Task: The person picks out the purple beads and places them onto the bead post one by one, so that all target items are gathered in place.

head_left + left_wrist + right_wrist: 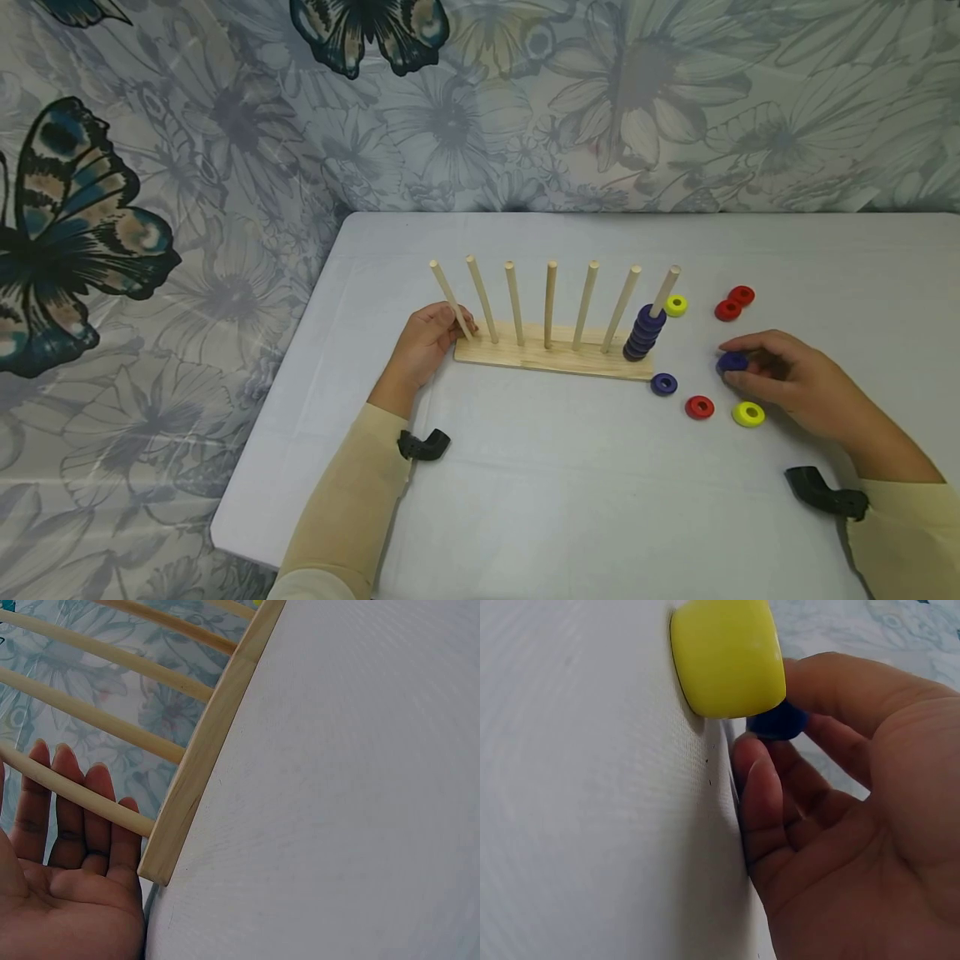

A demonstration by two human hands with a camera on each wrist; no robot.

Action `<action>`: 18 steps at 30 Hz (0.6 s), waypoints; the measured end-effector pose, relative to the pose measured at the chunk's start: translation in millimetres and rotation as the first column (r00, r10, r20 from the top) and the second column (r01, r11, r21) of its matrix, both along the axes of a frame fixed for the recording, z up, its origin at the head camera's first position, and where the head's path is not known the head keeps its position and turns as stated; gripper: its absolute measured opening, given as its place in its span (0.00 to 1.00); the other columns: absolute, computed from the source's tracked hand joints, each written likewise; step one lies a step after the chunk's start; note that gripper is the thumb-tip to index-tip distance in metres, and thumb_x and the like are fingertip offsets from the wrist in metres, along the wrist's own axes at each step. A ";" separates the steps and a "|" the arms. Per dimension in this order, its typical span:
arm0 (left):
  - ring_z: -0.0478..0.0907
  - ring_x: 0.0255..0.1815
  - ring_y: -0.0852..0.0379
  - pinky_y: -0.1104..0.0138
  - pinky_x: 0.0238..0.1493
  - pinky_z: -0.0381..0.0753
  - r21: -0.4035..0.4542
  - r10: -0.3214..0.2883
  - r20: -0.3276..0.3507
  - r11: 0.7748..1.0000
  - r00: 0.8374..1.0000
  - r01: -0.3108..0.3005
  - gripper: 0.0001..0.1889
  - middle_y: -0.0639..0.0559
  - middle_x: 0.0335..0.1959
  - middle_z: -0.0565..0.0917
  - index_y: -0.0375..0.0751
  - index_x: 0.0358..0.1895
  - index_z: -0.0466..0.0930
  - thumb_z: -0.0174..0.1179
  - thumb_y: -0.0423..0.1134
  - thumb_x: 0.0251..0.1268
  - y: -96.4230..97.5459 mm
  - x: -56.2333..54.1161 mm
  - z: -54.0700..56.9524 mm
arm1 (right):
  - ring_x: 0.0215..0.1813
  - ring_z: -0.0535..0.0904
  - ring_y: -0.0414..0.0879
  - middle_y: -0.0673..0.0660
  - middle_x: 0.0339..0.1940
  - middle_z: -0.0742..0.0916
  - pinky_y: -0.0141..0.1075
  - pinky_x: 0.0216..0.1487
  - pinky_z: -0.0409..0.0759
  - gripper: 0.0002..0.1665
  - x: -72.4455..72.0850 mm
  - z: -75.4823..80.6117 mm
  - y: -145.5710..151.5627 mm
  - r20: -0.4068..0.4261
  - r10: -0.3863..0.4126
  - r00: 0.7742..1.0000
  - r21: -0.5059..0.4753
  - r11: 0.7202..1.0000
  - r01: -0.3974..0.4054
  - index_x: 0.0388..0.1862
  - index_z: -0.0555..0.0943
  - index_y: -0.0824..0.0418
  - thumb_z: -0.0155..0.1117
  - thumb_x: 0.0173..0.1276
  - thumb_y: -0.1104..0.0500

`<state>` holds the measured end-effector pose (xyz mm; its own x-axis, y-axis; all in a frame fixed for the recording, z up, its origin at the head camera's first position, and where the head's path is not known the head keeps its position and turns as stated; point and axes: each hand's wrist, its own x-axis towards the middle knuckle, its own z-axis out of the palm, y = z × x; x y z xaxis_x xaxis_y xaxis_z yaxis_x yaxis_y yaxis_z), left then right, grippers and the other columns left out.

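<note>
A wooden peg rack (540,360) with a row of upright pegs stands on the table. Several dark blue rings (643,335) are stacked on its rightmost peg. At the rack's left end is my left hand (427,342), its fingers (71,802) fairly straight behind the leftmost peg (90,799). My right hand (802,379), right of the rack, pinches a blue ring (732,362) between thumb and fingers. In the right wrist view that blue ring (780,722) is partly hidden by a nearer yellow ring (727,656).
Loose on the white table (555,500) lie a blue ring (663,384) by the rack's right corner, a red ring (699,407) and a yellow ring (748,414) near the right hand. Farther back are two red rings (727,310) and another yellow ring (677,306). Patterned cloth hangs behind.
</note>
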<state>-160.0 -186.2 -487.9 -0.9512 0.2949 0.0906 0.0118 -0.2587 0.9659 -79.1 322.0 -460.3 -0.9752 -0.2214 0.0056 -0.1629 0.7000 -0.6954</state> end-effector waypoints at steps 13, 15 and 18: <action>0.85 0.48 0.53 0.65 0.52 0.81 0.001 0.000 -0.002 1.000 1.000 0.000 0.24 0.49 0.40 0.86 0.45 0.41 0.89 0.67 0.65 0.69 0.1 0.2 -0.2 | 0.46 0.72 0.33 0.59 0.54 0.82 0.13 0.45 0.70 0.23 3.0 9.5 -6.5 -0.063 -0.037 0.997 -0.026 0.999 0.035 0.63 0.83 0.66 0.76 0.70 0.71; 0.84 0.48 0.53 0.64 0.52 0.81 0.005 -0.004 -0.008 1.000 1.000 0.004 0.24 0.48 0.40 0.86 0.44 0.41 0.89 0.66 0.65 0.69 0.2 0.2 0.2 | 0.46 0.73 0.33 0.59 0.53 0.82 0.13 0.46 0.70 0.24 3.0 11.8 -8.3 -0.089 -0.041 0.995 -0.037 0.999 0.038 0.62 0.83 0.67 0.77 0.69 0.73; 0.84 0.48 0.52 0.64 0.53 0.81 0.012 -0.008 -0.007 1.000 1.000 0.008 0.25 0.48 0.40 0.86 0.44 0.42 0.89 0.66 0.64 0.69 0.5 0.3 0.5 | 0.46 0.73 0.33 0.55 0.52 0.82 0.13 0.47 0.70 0.25 2.4 15.0 -11.0 -0.132 -0.035 0.991 -0.072 0.997 0.026 0.61 0.83 0.68 0.77 0.66 0.77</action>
